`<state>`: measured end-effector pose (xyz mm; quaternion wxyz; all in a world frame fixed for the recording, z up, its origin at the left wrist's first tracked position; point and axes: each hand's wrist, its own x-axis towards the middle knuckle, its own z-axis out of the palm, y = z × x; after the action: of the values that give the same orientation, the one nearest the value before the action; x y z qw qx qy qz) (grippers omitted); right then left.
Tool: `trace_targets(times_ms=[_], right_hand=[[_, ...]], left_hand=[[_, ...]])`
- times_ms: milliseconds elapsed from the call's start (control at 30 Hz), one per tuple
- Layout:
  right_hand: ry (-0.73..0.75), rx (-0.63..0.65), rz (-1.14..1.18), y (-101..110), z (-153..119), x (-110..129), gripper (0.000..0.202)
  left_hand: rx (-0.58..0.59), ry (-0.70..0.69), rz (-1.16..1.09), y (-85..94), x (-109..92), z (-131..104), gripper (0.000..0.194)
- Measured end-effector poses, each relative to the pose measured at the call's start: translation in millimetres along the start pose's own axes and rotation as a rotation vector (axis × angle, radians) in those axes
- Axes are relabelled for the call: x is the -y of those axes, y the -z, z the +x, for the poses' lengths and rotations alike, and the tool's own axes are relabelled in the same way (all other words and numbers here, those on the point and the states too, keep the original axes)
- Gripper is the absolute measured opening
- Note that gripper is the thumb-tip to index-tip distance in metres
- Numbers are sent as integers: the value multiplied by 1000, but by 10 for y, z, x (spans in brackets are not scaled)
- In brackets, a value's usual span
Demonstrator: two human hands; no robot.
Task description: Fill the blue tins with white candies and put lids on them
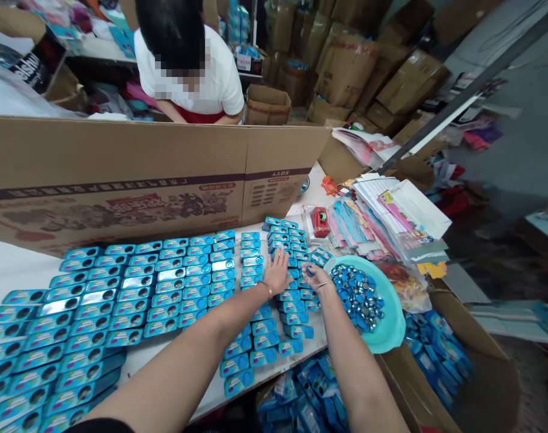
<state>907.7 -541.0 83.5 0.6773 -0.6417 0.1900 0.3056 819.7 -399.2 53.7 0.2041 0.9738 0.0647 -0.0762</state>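
My left hand (277, 273) lies with its fingers stretched out on top of the small blue boxes (264, 326) in the middle of the table. Just right of it, my right hand (318, 276) is closed in a pinch over neighbouring boxes. A small blue round cap (309, 270) appears between its fingertips, partly hidden. Beside my right wrist stands a turquoise basin (393, 322) holding many round blue and silver caps (357, 297). To the left, rows of blue boxes (132, 308) show dark round holes in their tops, while several boxes near my hands have blue round tops.
A tall cardboard panel (166, 156) borders the table's far side, with a person (188, 66) behind it. Tape dispenser (319, 221) and stacked printed papers (391, 210) lie at right. Cartons with blue boxes (436, 355) stand below the table's near edge.
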Motion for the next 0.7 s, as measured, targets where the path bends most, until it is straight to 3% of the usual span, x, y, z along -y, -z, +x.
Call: trace_targets(times_ms=[133, 433, 567, 700], right_hand=[[49, -54, -336, -194, 206, 69, 13], [243, -140, -1135, -724, 607, 221, 21], [213, -134, -1371, -798, 663, 293, 22], [149, -124, -1517, -830, 698, 333, 41]], left_hand=[[80, -55, 85, -11, 141, 113, 94], [74, -51, 10, -113, 172, 97, 95], [106, -36, -5, -71, 154, 100, 93], [136, -31, -14, -25, 134, 96, 93]])
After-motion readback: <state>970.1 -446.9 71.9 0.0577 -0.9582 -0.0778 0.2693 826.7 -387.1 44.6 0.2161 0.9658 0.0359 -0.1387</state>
